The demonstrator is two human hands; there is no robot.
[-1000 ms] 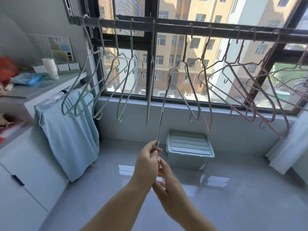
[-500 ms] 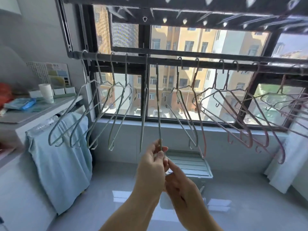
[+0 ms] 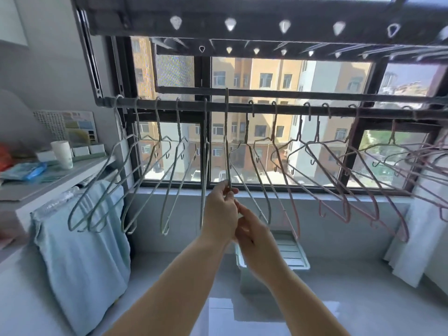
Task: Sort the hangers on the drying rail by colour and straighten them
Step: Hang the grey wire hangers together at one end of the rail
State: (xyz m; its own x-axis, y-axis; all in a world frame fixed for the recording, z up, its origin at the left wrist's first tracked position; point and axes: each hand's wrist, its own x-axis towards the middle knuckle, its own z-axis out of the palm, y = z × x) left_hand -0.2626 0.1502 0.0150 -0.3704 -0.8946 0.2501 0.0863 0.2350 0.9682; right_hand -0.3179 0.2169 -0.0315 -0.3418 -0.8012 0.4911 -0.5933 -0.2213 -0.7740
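Two bare hands meet just below the frame's centre. The left hand pinches the lower end of a pale green hanger between thumb and fingertips; that hanger is seen edge-on, hanging near vertical, with its hook over the dark drying rail at about twelve o'clock from the hands. The right hand sits touching the left, at its four o'clock, fingers curled loosely towards the same wire; whether it truly grips the hanger I cannot tell, since the left hand covers the contact.

Along the rail from nine to eleven o'clock hang the other green hangers, fanned out at a slant and overlapping, with one more edge-on just left of the held one. Between one and three o'clock hang two greyish hangers and then the pink hangers, tilted and crossing one another, their far-right ends blurring into a tangle.

Below the hands, at about five o'clock, a light storage box with a ribbed lid stands on the tiled floor. At eight o'clock a blue towel drapes over a cabinet edge, and a white cup stands on the countertop at ten o'clock. White cloth hangs at three o'clock beside the window.
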